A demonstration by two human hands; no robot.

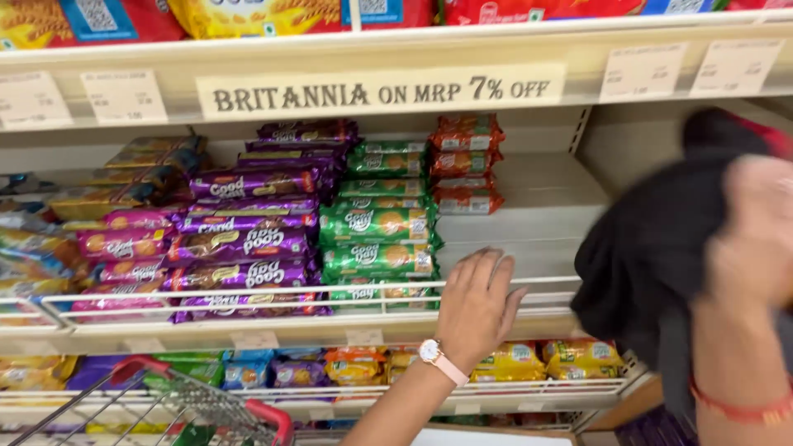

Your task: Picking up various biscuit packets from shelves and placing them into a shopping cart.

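Green plastic biscuit packets (378, 227), stacked flat and label-out behind the white wire shelf rail (248, 295) beside the purple packets (244, 239). Left hand (477, 301) laid on the bare shelf board (537, 223) just right of them, grip open and empty, fingers over the rail. Right hand (756, 239), blurred, closed around a bunched black cloth (652, 256).

Purple packs (248, 239) beside green packs (380, 223) — shelf stacks.
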